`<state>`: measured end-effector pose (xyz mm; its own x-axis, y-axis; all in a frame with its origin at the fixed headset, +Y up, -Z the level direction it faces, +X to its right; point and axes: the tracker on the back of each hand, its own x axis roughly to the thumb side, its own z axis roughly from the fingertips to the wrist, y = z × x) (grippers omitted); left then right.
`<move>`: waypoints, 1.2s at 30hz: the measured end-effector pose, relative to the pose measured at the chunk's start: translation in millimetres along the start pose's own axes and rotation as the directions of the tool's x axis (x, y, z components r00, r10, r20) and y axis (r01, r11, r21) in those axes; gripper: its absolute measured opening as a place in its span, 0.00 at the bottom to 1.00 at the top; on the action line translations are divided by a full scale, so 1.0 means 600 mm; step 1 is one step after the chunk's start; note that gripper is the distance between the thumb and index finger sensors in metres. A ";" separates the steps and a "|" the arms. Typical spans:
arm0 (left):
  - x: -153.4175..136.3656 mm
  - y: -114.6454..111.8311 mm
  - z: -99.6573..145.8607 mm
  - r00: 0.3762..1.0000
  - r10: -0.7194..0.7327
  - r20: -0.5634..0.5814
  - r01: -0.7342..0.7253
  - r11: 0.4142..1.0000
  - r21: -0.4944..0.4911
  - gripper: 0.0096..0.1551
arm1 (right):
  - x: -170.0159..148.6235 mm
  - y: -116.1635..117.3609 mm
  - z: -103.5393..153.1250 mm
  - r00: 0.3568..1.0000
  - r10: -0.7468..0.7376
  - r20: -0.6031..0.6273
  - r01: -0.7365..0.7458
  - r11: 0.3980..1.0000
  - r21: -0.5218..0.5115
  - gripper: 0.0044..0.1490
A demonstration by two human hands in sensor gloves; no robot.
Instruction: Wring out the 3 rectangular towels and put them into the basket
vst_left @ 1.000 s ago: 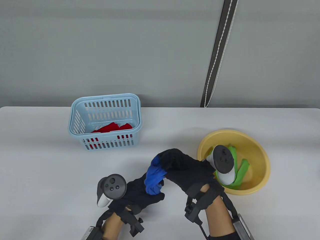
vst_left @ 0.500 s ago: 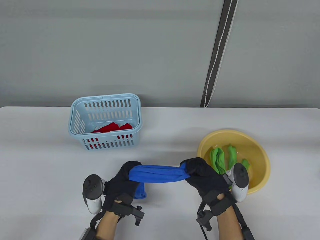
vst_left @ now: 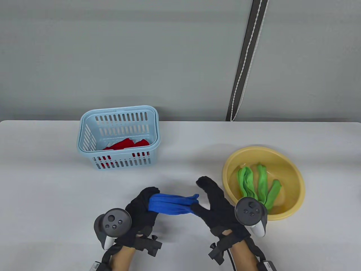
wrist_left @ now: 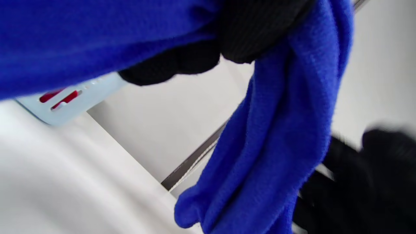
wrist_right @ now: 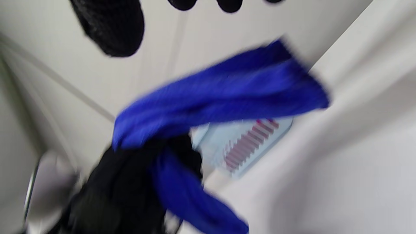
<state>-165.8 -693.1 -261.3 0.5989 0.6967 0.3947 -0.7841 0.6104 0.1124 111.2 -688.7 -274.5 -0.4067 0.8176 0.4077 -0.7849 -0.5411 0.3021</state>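
Note:
A twisted blue towel (vst_left: 172, 203) stretches rightward from my left hand (vst_left: 143, 199), which grips its left end; a loose tail hangs below the fist (wrist_left: 276, 130). My right hand (vst_left: 203, 194) is spread with straight fingers (wrist_right: 110, 26), just right of the towel's free end (wrist_right: 221, 97), holding nothing. A red towel (vst_left: 127, 144) lies inside the light blue slotted basket (vst_left: 118, 110) at the back left. A green towel (vst_left: 253, 183) lies crumpled in the yellow bowl (vst_left: 287, 172) on the right.
The bowl stands right beside my right wrist. The table's far edge (vst_left: 197, 121) runs behind the basket, in front of a grey wall with a dark strap (vst_left: 245, 62). Bare table lies between the basket and my hands.
Half a second ago both hands gripped the stretched blue towel. My right hand has since let go and opened, and the towel's free end has slackened. My left hand has rolled its tracker upward.

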 end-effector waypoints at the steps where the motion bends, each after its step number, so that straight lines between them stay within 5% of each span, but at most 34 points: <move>1: 0.008 -0.005 0.001 1.000 -0.020 0.022 0.021 1.000 -0.021 0.24 | 0.010 0.015 -0.008 0.996 0.092 -0.004 -0.092 0.994 0.060 0.64; 4: 0.016 -0.012 0.001 0.999 0.046 -0.014 -0.046 0.998 -0.047 0.24 | 0.021 0.047 -0.025 0.961 0.273 -0.051 -0.262 0.952 0.158 0.66; 6: 0.008 -0.013 0.001 0.974 0.205 -0.093 -0.209 0.977 -0.038 0.24 | 0.017 0.063 -0.031 0.952 0.293 -0.095 -0.285 0.955 0.082 0.43; 8: -0.006 -0.014 0.000 0.917 0.356 -0.179 -0.367 0.930 -0.029 0.25 | 0.009 0.067 -0.034 0.972 0.210 -0.110 -0.202 0.976 0.081 0.34; 11: -0.028 -0.008 0.002 0.731 0.624 -0.277 -0.631 0.772 0.077 0.27 | -0.006 0.064 -0.035 0.988 0.025 -0.150 -0.016 0.998 0.059 0.33; 14: -0.039 -0.004 0.003 0.697 0.656 -0.290 -0.664 0.743 0.084 0.28 | -0.017 0.073 -0.036 0.977 -0.095 -0.190 0.122 0.983 0.137 0.43; 17: -0.045 -0.020 0.009 0.528 0.784 -0.326 -0.800 0.588 0.117 0.28 | -0.024 0.087 -0.041 0.954 -0.194 -0.230 0.235 0.957 0.168 0.51; 21: -0.041 -0.035 0.010 0.401 0.856 -0.328 -0.875 0.463 0.139 0.27 | -0.019 0.103 -0.045 0.941 -0.181 -0.287 0.260 0.928 0.268 0.60; 25: -0.035 -0.039 0.009 0.374 0.878 -0.299 -0.896 0.426 0.130 0.26 | -0.010 0.116 -0.045 0.923 -0.177 -0.342 0.299 0.889 0.348 0.60; 30: -0.031 -0.038 0.009 0.338 0.902 -0.270 -0.920 0.377 0.108 0.26 | -0.002 0.124 -0.046 0.931 -0.186 -0.313 0.288 0.902 0.321 0.38; 34: -0.035 -0.030 0.005 0.358 0.900 -0.248 -0.913 0.393 0.107 0.26 | -0.001 0.126 -0.041 0.946 -0.188 -0.264 0.263 0.920 0.290 0.32; 36: -0.039 -0.026 0.004 0.431 0.869 -0.243 -0.881 0.463 0.094 0.27 | -0.005 0.124 -0.040 0.948 -0.184 -0.259 0.254 0.929 0.269 0.29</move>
<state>-168.0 -719.5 -270.0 -0.3838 0.9222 0.0467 -0.9064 -0.3666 -0.2096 42.9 -726.6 -274.0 -0.3620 0.9259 0.1081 -0.7070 -0.3482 0.6156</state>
